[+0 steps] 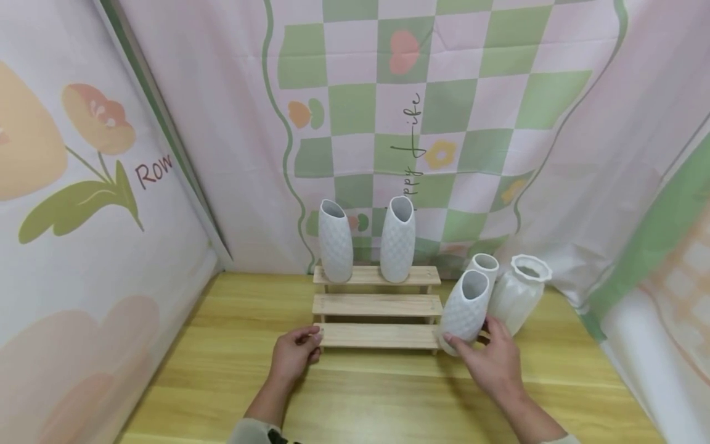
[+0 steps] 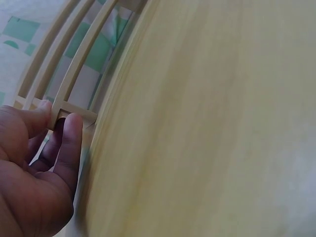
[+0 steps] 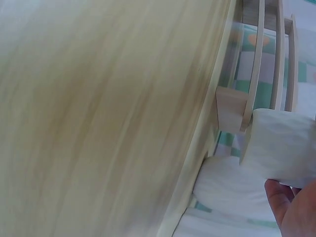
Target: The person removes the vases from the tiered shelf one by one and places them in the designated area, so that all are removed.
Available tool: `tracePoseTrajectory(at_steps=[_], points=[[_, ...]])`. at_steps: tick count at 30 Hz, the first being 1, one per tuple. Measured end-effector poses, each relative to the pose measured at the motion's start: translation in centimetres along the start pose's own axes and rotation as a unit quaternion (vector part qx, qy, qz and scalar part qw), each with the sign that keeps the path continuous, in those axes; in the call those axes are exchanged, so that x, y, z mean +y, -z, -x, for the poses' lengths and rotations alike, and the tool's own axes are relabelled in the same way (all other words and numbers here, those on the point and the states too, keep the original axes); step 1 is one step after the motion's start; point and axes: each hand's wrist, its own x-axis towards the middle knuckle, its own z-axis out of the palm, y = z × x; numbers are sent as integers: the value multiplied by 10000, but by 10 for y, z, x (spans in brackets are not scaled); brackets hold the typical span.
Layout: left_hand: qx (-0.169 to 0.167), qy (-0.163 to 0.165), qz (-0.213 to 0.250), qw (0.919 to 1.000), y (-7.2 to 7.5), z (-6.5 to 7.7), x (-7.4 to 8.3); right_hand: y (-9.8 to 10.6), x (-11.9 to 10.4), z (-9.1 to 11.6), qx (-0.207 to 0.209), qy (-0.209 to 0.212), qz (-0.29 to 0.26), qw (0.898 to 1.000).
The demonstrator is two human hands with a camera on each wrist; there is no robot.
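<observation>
A white vase [image 1: 461,317] with a slanted mouth and textured sides is gripped low down by my right hand [image 1: 497,362]. It tilts slightly beside the right end of a three-step wooden stand [image 1: 379,336]. In the right wrist view the vase's base [image 3: 281,143] hangs above the tabletop. My left hand [image 1: 294,356] pinches the left end of the lowest step, thumb and fingers around its corner [image 2: 61,106]. Two similar white vases stand upright on the top step, one on the left [image 1: 336,246] and one right of centre [image 1: 398,243].
Behind the held vase stands another white vase [image 1: 485,263], mostly hidden. To its right is a wider white vase [image 1: 518,296] with a scalloped rim. The wood-grain table [image 1: 355,401] meets a patterned cloth [image 1: 355,111] at the back and a printed panel [image 1: 111,265] on the left.
</observation>
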Motion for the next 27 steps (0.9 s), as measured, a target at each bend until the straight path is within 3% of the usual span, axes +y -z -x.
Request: tracePoseTrajectory(at_steps=[16, 27], points=[[-9, -103, -106, 9999, 0, 1, -1, 6, 13, -4, 76, 2, -37, 10000], [-21, -170, -55, 9998, 0, 2, 0, 5, 18, -6, -147, -63, 29, 9999]])
